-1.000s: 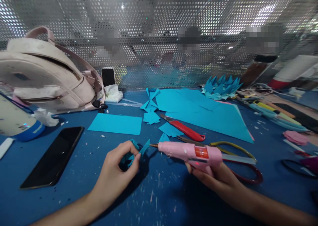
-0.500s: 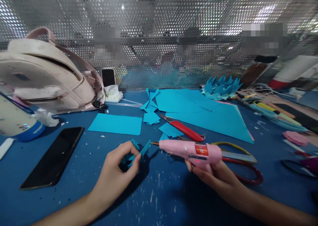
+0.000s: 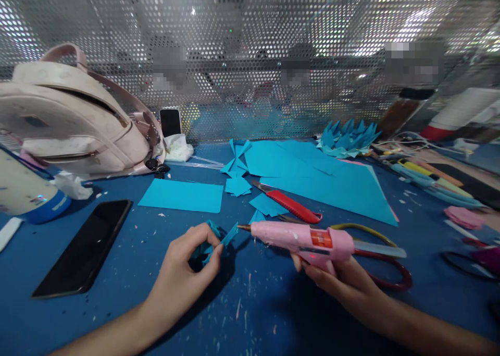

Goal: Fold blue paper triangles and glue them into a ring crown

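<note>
My left hand (image 3: 182,270) pinches a small folded blue paper piece (image 3: 219,240) just above the blue table. My right hand (image 3: 338,283) grips a pink glue gun (image 3: 304,237) by its handle. The gun lies level, and its brass nozzle points left, almost touching the tip of the paper piece. A small red light shows on the underside of the gun.
A black phone (image 3: 84,246) lies at the left. Blue paper sheets (image 3: 312,176), a red utility knife (image 3: 289,205) and scissors (image 3: 375,259) lie behind the gun. A pale bag (image 3: 70,116) stands at the far left, a perforated metal screen (image 3: 250,59) behind everything.
The glue gun has shifted slightly right and tilted a little. My left hand has turned the paper piece a touch toward the nozzle.
</note>
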Tool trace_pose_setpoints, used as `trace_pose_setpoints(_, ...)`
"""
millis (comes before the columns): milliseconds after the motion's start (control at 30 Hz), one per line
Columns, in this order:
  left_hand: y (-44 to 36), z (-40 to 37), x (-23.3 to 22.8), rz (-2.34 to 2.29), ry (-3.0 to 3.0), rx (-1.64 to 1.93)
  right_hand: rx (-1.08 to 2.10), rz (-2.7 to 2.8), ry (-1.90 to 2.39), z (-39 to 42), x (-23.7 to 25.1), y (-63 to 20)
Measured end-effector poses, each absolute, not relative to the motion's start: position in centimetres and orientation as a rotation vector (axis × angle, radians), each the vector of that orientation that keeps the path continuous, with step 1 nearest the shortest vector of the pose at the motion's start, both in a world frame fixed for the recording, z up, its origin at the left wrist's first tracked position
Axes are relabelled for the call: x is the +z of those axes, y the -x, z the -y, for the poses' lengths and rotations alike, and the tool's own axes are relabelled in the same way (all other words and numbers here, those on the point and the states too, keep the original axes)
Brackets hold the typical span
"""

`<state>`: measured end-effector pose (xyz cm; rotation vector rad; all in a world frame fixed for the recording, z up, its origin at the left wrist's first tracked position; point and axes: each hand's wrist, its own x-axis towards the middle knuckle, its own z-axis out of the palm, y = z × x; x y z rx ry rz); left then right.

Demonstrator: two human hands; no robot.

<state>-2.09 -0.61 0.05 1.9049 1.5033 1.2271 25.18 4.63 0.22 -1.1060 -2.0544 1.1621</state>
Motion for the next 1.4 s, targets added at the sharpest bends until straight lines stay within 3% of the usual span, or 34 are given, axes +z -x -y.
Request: trace_pose_setpoints(1400, 2.04, 0.69, 0.20, -1.512, -1.893, 1.205, 1.128, 2.053, 1.091, -4.87, 0.33, -25.00)
